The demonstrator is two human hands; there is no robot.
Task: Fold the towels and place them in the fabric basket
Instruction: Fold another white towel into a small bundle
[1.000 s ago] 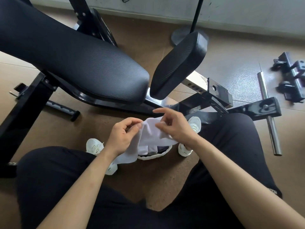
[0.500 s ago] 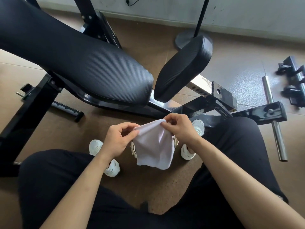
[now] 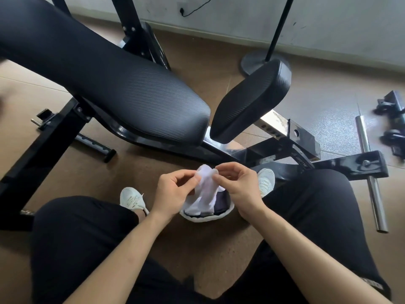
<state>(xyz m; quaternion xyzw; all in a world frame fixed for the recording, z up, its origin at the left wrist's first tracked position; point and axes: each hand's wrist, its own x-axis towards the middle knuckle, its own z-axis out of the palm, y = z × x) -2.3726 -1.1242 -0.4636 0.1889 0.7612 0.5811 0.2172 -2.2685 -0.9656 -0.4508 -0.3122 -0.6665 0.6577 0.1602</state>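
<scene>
A small white towel (image 3: 206,189) hangs bunched between my two hands, over the floor between my knees. My left hand (image 3: 175,191) pinches its upper left edge with thumb and forefinger. My right hand (image 3: 238,189) pinches the upper right edge, the two pinches close together. Directly under the towel sits a round white fabric basket (image 3: 208,218) with dark cloth (image 3: 220,205) inside it. The towel's lower end drapes into the basket and hides much of its inside.
A black padded weight bench (image 3: 131,95) with a small seat pad (image 3: 249,102) stands just ahead, its metal frame (image 3: 285,148) low over the floor. A steel bar (image 3: 370,172) and black clamps (image 3: 392,119) lie at the right. My white shoes (image 3: 131,198) flank the basket.
The towel was spread flat between my hands half a second ago. Now my hands have come together, the towel is bunched narrower and its lower end rests in the basket.
</scene>
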